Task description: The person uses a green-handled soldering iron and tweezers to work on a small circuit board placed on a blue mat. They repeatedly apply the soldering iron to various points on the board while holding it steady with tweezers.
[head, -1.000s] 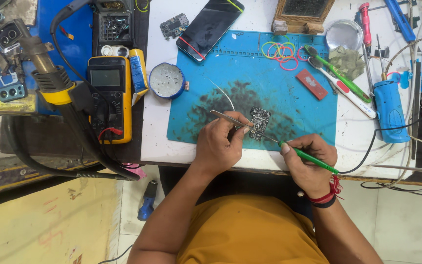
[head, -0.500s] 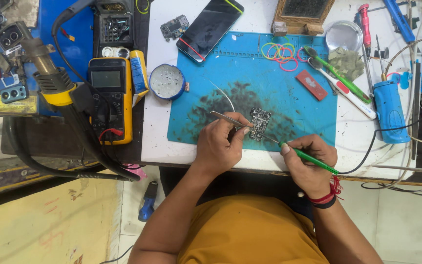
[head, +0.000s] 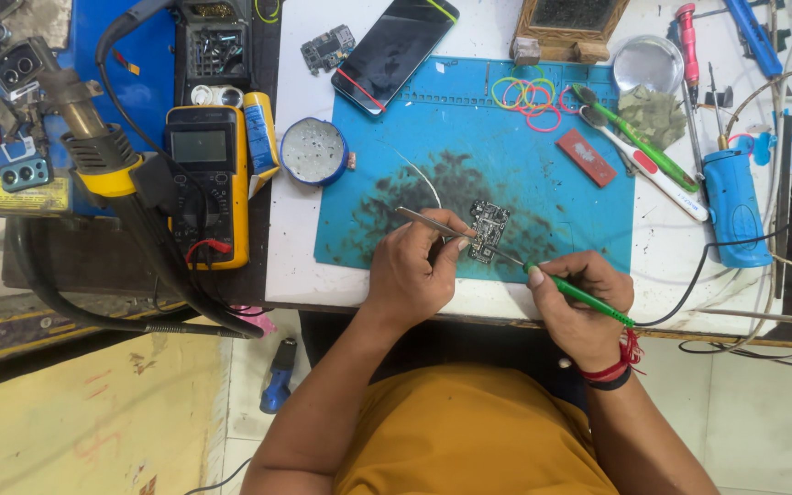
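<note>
A small dark circuit board (head: 489, 229) lies on the blue work mat (head: 506, 147). My left hand (head: 414, 270) pinches metal tweezers (head: 423, 218) whose tips rest at the board's left edge. My right hand (head: 584, 302) grips a green-handled soldering iron (head: 575, 291) like a pen, its thin tip reaching the board's lower right corner. A dark scorched patch surrounds the board on the mat.
A black phone (head: 394, 50), a second small board (head: 327, 48), coloured rubber bands (head: 529, 93), a round blue tin (head: 314, 151), a red chip (head: 586, 156) and toothbrushes (head: 639, 151) lie about. A yellow multimeter (head: 205, 179) and hot-air gun (head: 93, 137) sit left. Cables and a blue tool (head: 733, 206) crowd the right.
</note>
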